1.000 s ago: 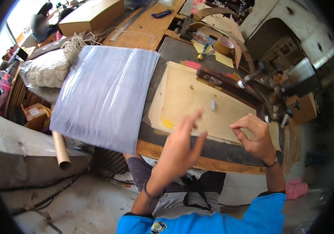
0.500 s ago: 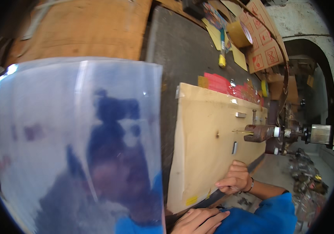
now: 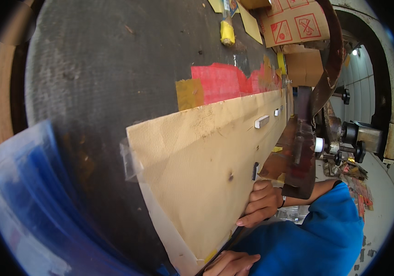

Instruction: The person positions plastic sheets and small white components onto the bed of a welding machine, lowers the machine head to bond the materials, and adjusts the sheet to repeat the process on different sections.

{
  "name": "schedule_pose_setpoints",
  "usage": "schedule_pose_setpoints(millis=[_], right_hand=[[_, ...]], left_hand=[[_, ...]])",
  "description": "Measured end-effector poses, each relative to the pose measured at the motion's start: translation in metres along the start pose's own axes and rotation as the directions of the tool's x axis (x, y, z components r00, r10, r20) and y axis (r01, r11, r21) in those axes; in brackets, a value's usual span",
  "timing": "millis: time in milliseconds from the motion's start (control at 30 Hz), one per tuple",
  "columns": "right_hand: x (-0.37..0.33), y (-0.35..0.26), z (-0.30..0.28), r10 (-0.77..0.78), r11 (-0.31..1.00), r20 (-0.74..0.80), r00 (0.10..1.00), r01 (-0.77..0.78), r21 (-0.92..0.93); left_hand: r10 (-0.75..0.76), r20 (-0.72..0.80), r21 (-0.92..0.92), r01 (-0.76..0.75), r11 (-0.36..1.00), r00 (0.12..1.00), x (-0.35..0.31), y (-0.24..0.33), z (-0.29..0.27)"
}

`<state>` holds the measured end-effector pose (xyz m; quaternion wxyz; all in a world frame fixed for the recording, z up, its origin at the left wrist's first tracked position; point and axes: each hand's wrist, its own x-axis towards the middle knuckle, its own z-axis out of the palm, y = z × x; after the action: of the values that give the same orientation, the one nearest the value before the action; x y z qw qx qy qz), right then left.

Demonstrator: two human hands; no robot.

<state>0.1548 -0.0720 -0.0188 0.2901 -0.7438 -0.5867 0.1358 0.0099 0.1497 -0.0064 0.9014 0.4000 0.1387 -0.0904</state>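
A cream sheet-covered board (image 3: 192,175) lies on the dark worktop, with a clear taped flap at its left corner. My right hand (image 3: 262,204) rests on its near right edge, fingers curled and pressed together. What they hold, if anything, is hidden. A small dark block (image 3: 255,170) sits just beyond those fingers, and a pale metal block (image 3: 261,122) lies farther up the board. Lower down, my left hand (image 3: 232,264) lies by the board's bottom corner, its fingers stretched out and holding nothing visible. Clear bluish plastic sheets (image 3: 36,202) curve at the lower left.
A brown metal machine arm (image 3: 298,138) with a white knob (image 3: 319,145) stands over the board's right side. Pink tape (image 3: 220,83) covers the worktop (image 3: 109,60) along the far edge. Beyond lie a yellow-ended tool (image 3: 227,33) and printed cardboard (image 3: 293,23).
The view has shifted, so the board looks larger and more worktop shows. The plastic sheets now sit lower left, edge bent. Both hands stay by the board's near edge.
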Motion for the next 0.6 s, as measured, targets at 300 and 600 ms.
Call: schedule_pose_setpoints(millis=[300, 600], right_hand=[[-0.018, -0.009, -0.004, 0.054, 0.997, 0.058, 0.997, -0.057, 0.049], [-0.020, -0.014, -0.001, 0.122, 0.992, 0.029, 0.992, -0.123, 0.036]], left_hand=[[-0.064, -0.061, -0.082, 0.059, 0.995, 0.996, -0.002, 0.000, 0.003], [-0.043, -0.055, -0.131, 0.035, 0.991, 0.998, 0.000, 0.002, 0.002]])
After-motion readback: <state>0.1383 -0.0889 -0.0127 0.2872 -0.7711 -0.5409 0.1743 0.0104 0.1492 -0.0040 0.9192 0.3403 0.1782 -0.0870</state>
